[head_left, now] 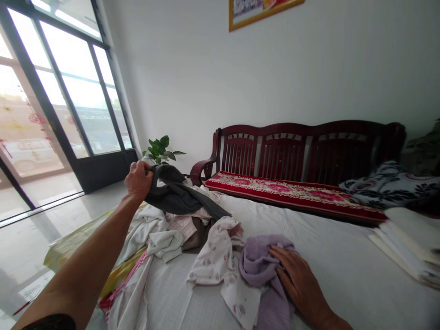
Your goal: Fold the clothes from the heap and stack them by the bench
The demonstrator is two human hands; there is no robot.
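Note:
My left hand (138,179) is stretched out to the far left of the bed, closed on a dark grey garment (178,195) that it lifts above a heap of clothes (172,229). My right hand (297,277) lies flat, fingers spread, on a lilac knitted garment (261,270) near the front of the bed. A white cloth with small pink print (218,254) lies between the heap and the lilac garment. The heap also holds white, pale pink and brown pieces.
The clothes lie on a white bed sheet (326,247). A dark wooden bench with a red flowered cushion (292,190) stands against the wall behind. Folded pale items (409,243) and a dark flowered pillow (388,183) sit at right. A potted plant (161,149) and glass doors (68,101) are at left.

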